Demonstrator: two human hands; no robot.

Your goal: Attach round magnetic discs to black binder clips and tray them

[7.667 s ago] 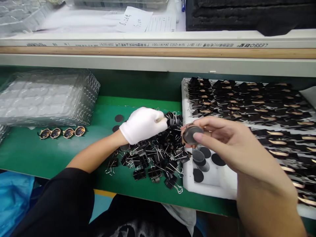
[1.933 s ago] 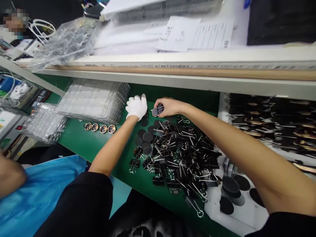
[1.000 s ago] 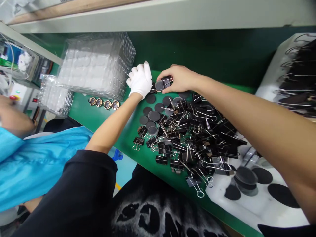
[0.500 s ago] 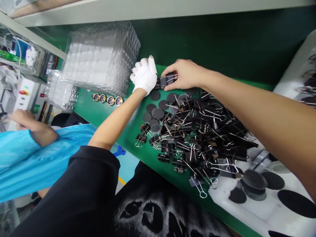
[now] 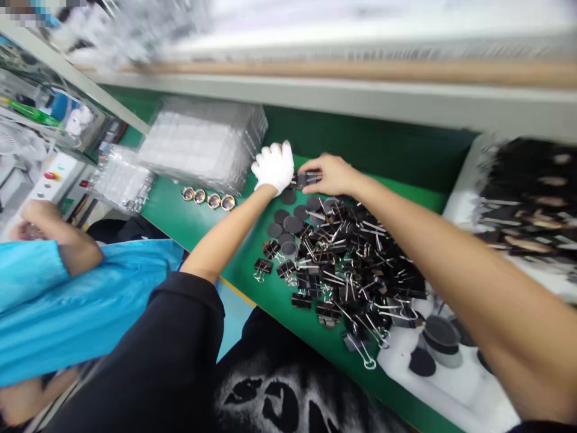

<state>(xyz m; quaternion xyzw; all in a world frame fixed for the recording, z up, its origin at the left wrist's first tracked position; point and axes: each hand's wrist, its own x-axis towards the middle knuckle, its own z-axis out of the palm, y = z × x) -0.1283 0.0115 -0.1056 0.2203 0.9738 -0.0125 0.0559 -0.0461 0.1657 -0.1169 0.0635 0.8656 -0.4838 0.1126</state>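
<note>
My left hand [image 5: 274, 167], in a white glove, has its fingers curled and rests at the left end of a short row of black binder clips. Whatever lies under its palm is hidden. From the other side, my bare right hand [image 5: 331, 173] closes its thumb and fingers on a black binder clip [image 5: 310, 177] in that row. Just below both hands lie several flat dark discs [image 5: 293, 225]. A large heap of black binder clips [image 5: 347, 252] with silver wire handles spreads toward me over the green tabletop [image 5: 243, 264].
Stacked clear plastic trays [image 5: 193, 144] stand left of my hands, with a smaller tray stack [image 5: 121, 180] beyond. Several round gold-rimmed pieces [image 5: 213, 201] line up before them. A white tray [image 5: 406, 355] holds discs at right. A shelf edge [image 5: 315, 99] crosses above. A person in blue [image 5: 90, 294] is at left.
The view has tilted up, so the shelf and a white tray of dark clips at right show more. Both hands stay at the same row of clips.
</note>
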